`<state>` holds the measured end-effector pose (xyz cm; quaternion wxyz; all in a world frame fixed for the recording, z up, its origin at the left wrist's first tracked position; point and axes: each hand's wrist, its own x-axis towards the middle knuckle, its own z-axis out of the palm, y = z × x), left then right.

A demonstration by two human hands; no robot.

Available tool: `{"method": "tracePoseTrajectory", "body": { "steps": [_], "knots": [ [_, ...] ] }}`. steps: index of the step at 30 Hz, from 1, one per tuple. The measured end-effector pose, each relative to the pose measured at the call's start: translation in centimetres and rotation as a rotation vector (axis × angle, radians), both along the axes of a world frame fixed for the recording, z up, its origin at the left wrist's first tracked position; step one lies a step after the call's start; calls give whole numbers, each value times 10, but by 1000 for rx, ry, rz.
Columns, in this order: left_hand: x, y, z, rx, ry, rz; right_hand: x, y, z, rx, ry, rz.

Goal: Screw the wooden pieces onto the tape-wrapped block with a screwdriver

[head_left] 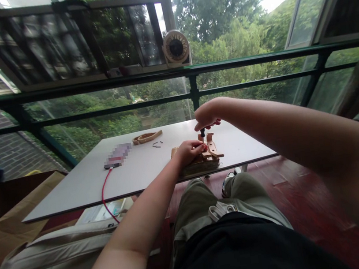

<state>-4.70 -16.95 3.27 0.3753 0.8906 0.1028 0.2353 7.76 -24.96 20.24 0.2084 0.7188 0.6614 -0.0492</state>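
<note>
My left hand (189,150) rests closed on a small wooden assembly (209,153) near the front edge of a white table (145,175), pinching it steady. My right hand (206,115) hovers just above, fingers wrapped round the dark handle of a screwdriver (202,133) that points straight down onto the wood. The assembly sits on a flat wooden base; upright curved wooden pieces stand beside the tool's tip.
A loose curved wooden part (147,136) and several small screws (157,144) lie farther back. A phone (117,156) with a red cable (105,194) lies at the left. A bag (50,259) and cardboard (1,222) sit on the floor; railing and a small fan (176,47) are behind.
</note>
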Motion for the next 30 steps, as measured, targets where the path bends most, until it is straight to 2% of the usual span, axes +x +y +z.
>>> {"method": "tracePoseTrajectory", "body": {
  "steps": [7, 16, 22, 30],
  "knots": [
    [1, 2, -1, 14, -8, -8, 12, 3, -5, 0, 63, -6],
    [-1, 3, -1, -30, 0, -1, 12, -7, -1, 42, 209, 119],
    [-2, 1, 0, -28, 20, -2, 7, -4, -1, 28, 148, 158],
    [0, 0, 0, -2, 15, -3, 5, -5, 0, -2, 82, 120]
  ]
}}
